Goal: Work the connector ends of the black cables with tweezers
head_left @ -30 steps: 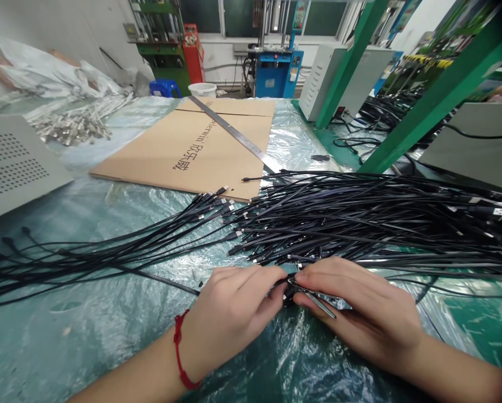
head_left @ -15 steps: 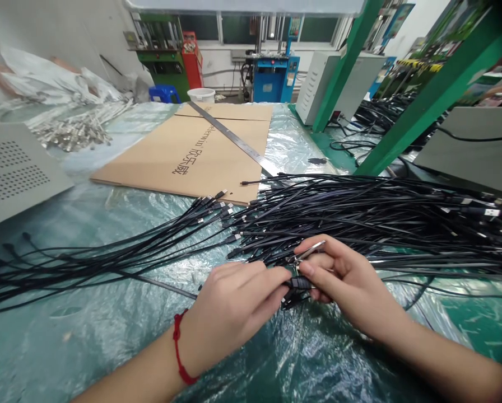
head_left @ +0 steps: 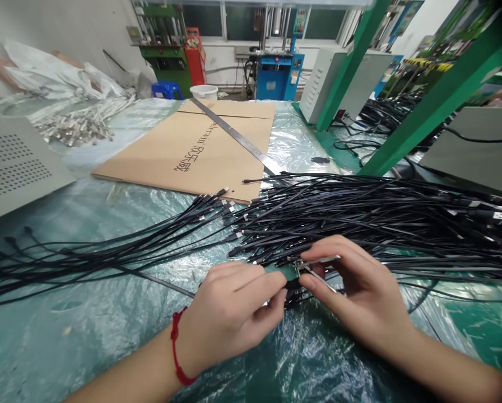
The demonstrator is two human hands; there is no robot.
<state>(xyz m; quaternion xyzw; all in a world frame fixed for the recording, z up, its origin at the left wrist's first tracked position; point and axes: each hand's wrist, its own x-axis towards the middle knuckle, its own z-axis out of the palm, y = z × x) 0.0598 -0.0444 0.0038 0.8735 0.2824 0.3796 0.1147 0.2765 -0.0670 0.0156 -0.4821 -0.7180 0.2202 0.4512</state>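
Observation:
My left hand (head_left: pixel 238 305), with a red cord bracelet (head_left: pixel 176 347) at the wrist, pinches a black cable connector (head_left: pixel 292 284) between thumb and forefinger. Most of that cable is hidden behind the hand. Between the thumb and fingers of my right hand (head_left: pixel 352 280) is a small silver nail clipper (head_left: pixel 318 268), its two metal arms spread apart. The clipper's jaw end lies close to the connector; whether they touch I cannot tell. Just behind both hands spreads a large pile of black USB cables (head_left: pixel 352 207).
Another bundle of black cables (head_left: pixel 108 252) lies to the left. A flat cardboard sheet (head_left: pixel 158 145) with a steel ruler (head_left: pixel 238 137) across it is farther back. Grey perforated metal housing (head_left: pixel 19 168) stands left; a green post (head_left: pixel 436 89) slants up at right.
My right hand has opened its fingers wider, and the clipper's arms have swung apart and turned toward the connector. The left hand keeps its pinch with little movement. The view has shifted slightly.

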